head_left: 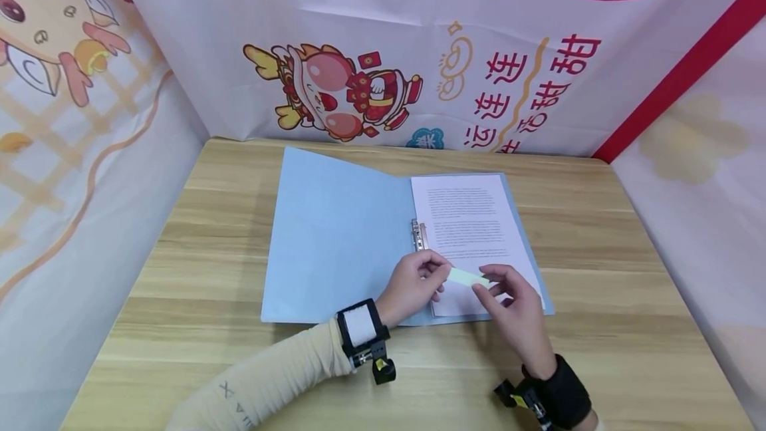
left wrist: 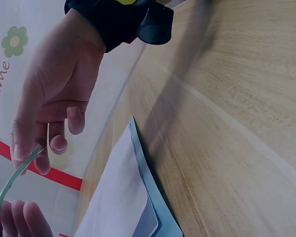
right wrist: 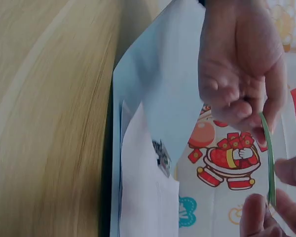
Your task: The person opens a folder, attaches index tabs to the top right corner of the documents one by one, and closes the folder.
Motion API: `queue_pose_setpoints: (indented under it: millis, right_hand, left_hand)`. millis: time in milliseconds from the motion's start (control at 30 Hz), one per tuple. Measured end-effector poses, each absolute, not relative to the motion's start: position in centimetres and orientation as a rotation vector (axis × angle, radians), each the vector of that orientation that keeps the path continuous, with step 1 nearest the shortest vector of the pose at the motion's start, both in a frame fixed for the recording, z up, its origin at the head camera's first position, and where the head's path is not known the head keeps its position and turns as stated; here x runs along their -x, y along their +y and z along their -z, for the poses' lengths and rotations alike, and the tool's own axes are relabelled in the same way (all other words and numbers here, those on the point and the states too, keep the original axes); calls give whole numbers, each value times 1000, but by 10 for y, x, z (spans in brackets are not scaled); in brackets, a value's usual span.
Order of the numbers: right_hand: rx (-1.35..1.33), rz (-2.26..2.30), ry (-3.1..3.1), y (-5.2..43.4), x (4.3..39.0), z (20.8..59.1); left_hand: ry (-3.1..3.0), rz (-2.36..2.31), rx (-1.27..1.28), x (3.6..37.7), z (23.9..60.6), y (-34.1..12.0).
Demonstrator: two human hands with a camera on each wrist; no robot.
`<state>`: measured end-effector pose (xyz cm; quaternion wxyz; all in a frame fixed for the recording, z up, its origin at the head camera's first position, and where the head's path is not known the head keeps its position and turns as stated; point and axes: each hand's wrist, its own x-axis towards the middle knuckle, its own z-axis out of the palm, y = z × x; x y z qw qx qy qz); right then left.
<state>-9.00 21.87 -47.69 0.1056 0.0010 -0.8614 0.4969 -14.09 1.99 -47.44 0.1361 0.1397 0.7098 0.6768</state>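
- Where the wooden table (head_left: 598,231) meets the walls, enclosed on three sides by a printed cloth backdrop (head_left: 383,52) with cartoon figures and red characters.
- Lying open and flat at mid-table: a light blue folder (head_left: 335,231), left cover spread out, metal clip (head_left: 420,235) at the spine.
- Seated on the folder's right half, beside the clip: a printed white sheet (head_left: 473,218), text on its upper part, lower part partly hidden by the hands.
- Raised over the sheet's lower left corner: left hand (head_left: 413,285), cream sleeve (head_left: 269,384) and wrist-strapped camera (head_left: 365,338) behind it; thumb and fingertips pinching the left end of a pale green paper strip (head_left: 467,277).
- Raised over the sheet's lower edge: right hand (head_left: 514,314), black wrist strap (head_left: 562,391); thumb and forefinger pinching the strip's right end, other fingers loosely curled.
- Held between both hands, clear of the sheet: the strip, seen edge-on and slightly bowed in both wrist views (left wrist: 17,175) (right wrist: 270,163).
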Motion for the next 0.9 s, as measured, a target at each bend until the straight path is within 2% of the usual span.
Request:
queue_pose_setpoints:
  millis: [267,900]
  right_hand:
    - [-257,-1037,-2578,224,89,476]
    - [-376,-800,-2611,219,86,478]
  left_hand:
    - [2065,-1957,-368,136,476,12]
    - [2000,-1963,-316,130,482,9]
